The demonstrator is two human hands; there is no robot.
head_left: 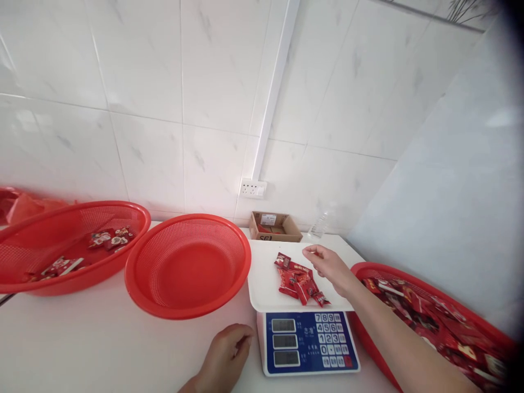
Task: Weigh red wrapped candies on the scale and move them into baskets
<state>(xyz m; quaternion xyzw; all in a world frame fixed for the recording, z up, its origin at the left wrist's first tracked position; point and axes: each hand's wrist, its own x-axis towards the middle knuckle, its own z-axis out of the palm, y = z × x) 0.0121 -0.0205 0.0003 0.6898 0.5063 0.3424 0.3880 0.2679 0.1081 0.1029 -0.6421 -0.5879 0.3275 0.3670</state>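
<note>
A digital scale (308, 343) stands on the white table with a white weighing tray (264, 278) on top. Several red snack packets (298, 280) lie in a small heap on that tray. My right hand (331, 267) hovers over the tray's right side, just beside the packets, fingers curled and pinched together; what it holds, if anything, I cannot make out. My left hand (226, 355) rests on the table just left of the scale, fingers loosely curled, with nothing in it.
An empty red mesh basket (188, 265) sits left of the scale. A larger red basket (61, 245) at far left holds a few packets. A red basket (434, 322) full of packets stands at right. A small cardboard box (275, 226) sits against the tiled wall.
</note>
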